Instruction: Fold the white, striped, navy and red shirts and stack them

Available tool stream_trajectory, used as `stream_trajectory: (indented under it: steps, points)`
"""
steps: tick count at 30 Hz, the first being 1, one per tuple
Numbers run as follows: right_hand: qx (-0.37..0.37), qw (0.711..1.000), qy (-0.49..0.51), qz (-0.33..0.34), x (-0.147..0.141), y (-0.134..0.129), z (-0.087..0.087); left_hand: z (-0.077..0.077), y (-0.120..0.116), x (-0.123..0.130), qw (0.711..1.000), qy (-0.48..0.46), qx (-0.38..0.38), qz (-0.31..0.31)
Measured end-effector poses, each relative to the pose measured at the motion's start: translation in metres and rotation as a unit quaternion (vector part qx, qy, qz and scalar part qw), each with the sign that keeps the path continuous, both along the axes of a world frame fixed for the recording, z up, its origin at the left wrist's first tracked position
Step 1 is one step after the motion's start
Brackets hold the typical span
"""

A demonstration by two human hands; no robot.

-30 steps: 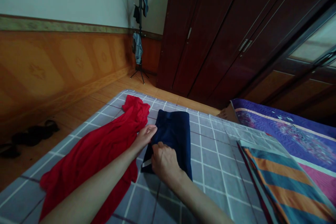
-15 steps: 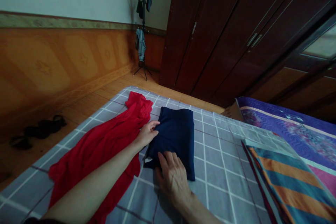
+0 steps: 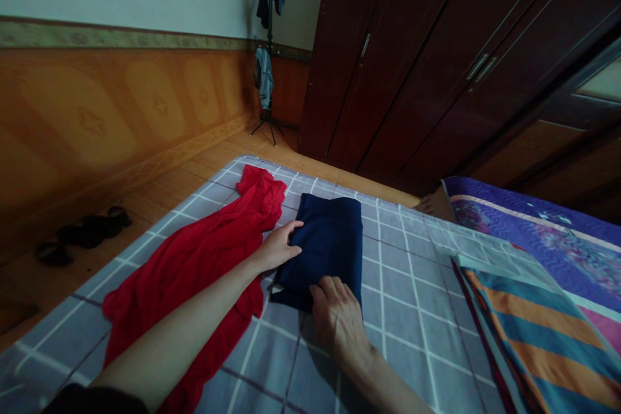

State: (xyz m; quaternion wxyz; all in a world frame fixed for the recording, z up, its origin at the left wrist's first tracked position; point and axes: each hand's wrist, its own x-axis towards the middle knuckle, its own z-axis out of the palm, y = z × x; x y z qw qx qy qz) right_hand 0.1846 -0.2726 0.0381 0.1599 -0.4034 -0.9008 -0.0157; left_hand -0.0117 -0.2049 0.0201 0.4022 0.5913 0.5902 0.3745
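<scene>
A dark blue garment (image 3: 330,239), folded into a rectangle, lies flat on the grey checked bedding (image 3: 402,310). At its left edge is my left hand (image 3: 279,247), thumb and fingers apart, touching the cloth and holding nothing. My right hand (image 3: 337,310) rests at the near right part of the garment, its fingers curled down together on the near edge; whether cloth is pinched beneath them is hard to see. Left of the blue garment, a crumpled red garment (image 3: 194,259) stretches out, partly under my left forearm.
Folded striped orange and teal cloth (image 3: 538,323) lies at the right, beside purple flowered bedding (image 3: 524,220). Beyond the bed stand a dark wardrobe (image 3: 388,77) and a coat rack (image 3: 270,32). Black items (image 3: 87,231) lie on the floor at left.
My right hand has shifted right along the near edge of the blue garment. That near edge now lies farther from me at the right corner. My left thumb and fingers have spread slightly.
</scene>
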Motion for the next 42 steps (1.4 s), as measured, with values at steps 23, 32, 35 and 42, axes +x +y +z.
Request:
stream_trajectory:
  steps: [23,32,35,42]
  points:
    - [0.08,0.996,0.015,-0.039,0.078,-0.016,-0.017,0.009,-0.03,0.033,0.916,0.357,0.142,-0.115]
    - [-0.047,0.983,0.14,-0.113,0.089,-0.008,-0.01,0.042,-0.03,0.017,0.922,0.38,0.04,-0.063]
    - [-0.03,0.988,0.111,-0.107,0.086,-0.009,-0.012,0.046,-0.032,0.018,0.929,0.357,-0.004,-0.097]
    - [0.005,0.996,0.046,-0.08,0.079,-0.009,-0.017,0.052,-0.028,0.004,0.942,0.309,-0.012,-0.134]
